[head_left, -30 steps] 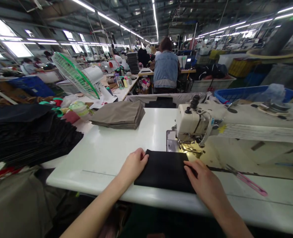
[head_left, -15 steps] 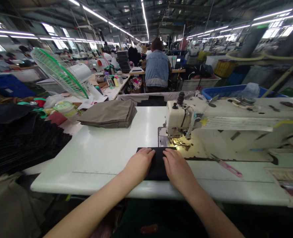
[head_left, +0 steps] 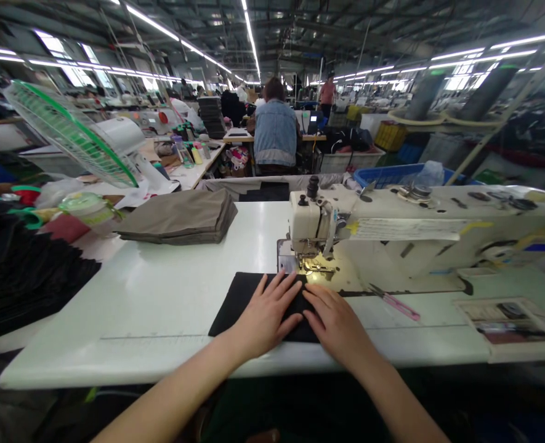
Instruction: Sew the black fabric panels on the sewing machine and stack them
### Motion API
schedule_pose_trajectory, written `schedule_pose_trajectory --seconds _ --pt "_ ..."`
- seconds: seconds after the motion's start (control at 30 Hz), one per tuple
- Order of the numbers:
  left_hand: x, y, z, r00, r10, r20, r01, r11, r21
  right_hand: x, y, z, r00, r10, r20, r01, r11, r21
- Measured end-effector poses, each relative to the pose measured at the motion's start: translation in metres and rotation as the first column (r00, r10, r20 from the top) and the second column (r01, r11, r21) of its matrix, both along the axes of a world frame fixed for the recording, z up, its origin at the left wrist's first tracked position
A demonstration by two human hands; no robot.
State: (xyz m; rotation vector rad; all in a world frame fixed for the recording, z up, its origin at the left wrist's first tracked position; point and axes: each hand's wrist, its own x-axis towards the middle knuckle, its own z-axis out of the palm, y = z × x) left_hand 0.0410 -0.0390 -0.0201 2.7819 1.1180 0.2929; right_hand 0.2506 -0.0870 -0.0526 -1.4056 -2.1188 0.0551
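Note:
A flat black fabric piece point(head_left: 238, 301) lies near the front edge of the white table, in front of the sewing machine point(head_left: 316, 224). My left hand point(head_left: 270, 312) rests flat on it with the fingers spread. Beside it, my right hand point(head_left: 335, 320) lies on the fabric's right part, fingers apart and pointing toward the left hand. The machine's lit needle area is just beyond the fingertips. Pink-handled scissors point(head_left: 396, 304) lie to the right of my right hand.
A stack of grey-brown fabric point(head_left: 180, 215) sits at the table's back left, near a fan point(head_left: 76, 132). Dark fabric point(head_left: 27, 277) is piled at far left. Behind the machine stands a blue basket point(head_left: 387, 175). A person in a denim vest point(head_left: 275, 134) sits ahead.
The view has turned to the right. More of the black fabric shows left of my left hand, whose fingers have spread and moved toward the right hand.

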Motion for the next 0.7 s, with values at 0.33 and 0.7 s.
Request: schedule_pose_trajectory --seconds 0.33,0.7 --pt "0.000 0.035 0.000 0.994 -0.102 -0.045 0.100 0.994 -0.043 -0.006 0.026 0.003 0.999 -0.019 -0.033 0.018 0.999 -0.026" --pt "0.002 0.038 0.001 0.993 -0.109 -0.035 0.108 0.994 -0.028 -0.007 0.026 0.003 0.999 -0.035 -0.037 0.034 0.999 -0.029"
